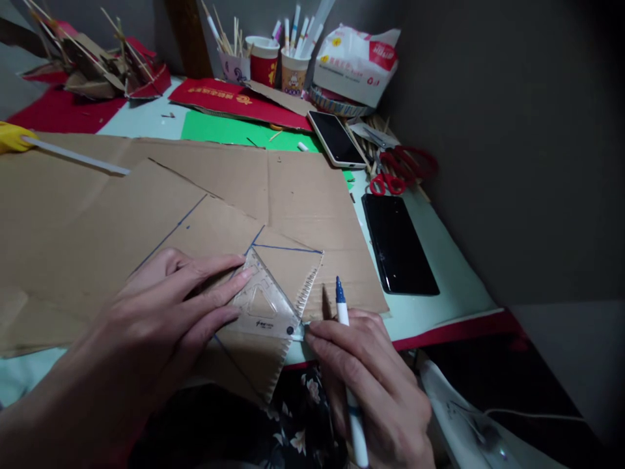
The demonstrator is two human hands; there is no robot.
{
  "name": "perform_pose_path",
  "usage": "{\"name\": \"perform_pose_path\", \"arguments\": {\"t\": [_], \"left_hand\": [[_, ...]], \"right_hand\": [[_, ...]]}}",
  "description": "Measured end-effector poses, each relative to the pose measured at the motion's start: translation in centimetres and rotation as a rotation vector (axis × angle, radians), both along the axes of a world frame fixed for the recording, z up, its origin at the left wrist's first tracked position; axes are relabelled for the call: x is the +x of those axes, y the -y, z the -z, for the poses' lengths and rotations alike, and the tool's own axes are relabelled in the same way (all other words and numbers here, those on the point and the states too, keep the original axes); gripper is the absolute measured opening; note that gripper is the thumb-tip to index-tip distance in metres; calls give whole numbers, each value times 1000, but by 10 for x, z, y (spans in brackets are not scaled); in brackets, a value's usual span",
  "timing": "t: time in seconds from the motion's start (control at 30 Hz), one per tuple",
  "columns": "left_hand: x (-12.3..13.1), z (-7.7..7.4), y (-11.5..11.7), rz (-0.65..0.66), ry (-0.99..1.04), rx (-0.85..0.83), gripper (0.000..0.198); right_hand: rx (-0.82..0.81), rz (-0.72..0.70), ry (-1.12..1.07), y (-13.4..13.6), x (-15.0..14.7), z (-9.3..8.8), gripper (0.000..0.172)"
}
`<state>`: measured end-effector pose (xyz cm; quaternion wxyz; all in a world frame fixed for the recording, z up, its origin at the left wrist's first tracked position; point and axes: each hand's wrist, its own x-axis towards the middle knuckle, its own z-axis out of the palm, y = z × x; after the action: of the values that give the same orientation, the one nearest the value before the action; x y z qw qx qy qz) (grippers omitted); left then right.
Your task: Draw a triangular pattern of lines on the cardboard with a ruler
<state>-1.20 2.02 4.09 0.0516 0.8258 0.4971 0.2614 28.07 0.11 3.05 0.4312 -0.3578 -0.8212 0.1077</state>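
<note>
My left hand (178, 306) lies with fingers stretched over a clear plastic set square (266, 312), holding it down on a cut piece of brown cardboard (215, 228). Blue lines run across this piece, and its right edge is torn and ridged. A white marker (355, 417) with an uncapped blue tip sits in my right hand (371, 378), the tip pointing up and away from the cardboard. The thumb and forefinger of that hand meet at the right corner of the set square, and look to be touching it.
A larger cardboard sheet (317, 195) lies underneath. To the right are a black phone (400, 244), a white-edged phone (336, 139) and red-handled scissors (388, 184). Cups of sticks and pens (263, 62) stand behind. A yellow-handled tool (73, 154) and cardboard boat models (97, 68) are leftward.
</note>
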Motion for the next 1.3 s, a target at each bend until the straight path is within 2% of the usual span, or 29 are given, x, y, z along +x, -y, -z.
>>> {"name": "perform_pose_path", "arguments": {"t": [0.13,0.27,0.47,0.53,0.6,0.67,0.73,0.87,0.97,1.17,1.3], "left_hand": [[-11,1,-6,80,-56,25,59],[-7,-2,-6,134,-73,49,50],[11,-6,1,43,3,78,36],[13,-4,2,20,4,65,37],[14,-2,3,-9,-9,52,38],[17,-1,5,-42,-25,45,38],[22,-2,7,-75,-42,45,38],[25,-2,7,-112,-57,48,39],[19,-1,1,-42,-83,89,40],[11,-5,-5,-5,-91,156,34],[14,-5,-1,0,-43,107,34]], "right_hand": [[13,-16,5,-1,1,-2,28],[2,-40,29,-1,0,-7,27],[-47,71,-89,-7,14,-16,39],[-124,-67,29,-12,22,-26,42],[-224,-118,-5,-18,23,-37,40],[-251,-28,-265,-25,15,-44,35],[-292,-19,-373,-33,0,-48,32],[-385,-88,-363,-54,-24,-48,18],[-447,-65,-371,-66,-34,-47,12],[-327,-83,-185,-74,-39,-45,11],[-296,-92,-166,-76,-39,-45,13]]}}
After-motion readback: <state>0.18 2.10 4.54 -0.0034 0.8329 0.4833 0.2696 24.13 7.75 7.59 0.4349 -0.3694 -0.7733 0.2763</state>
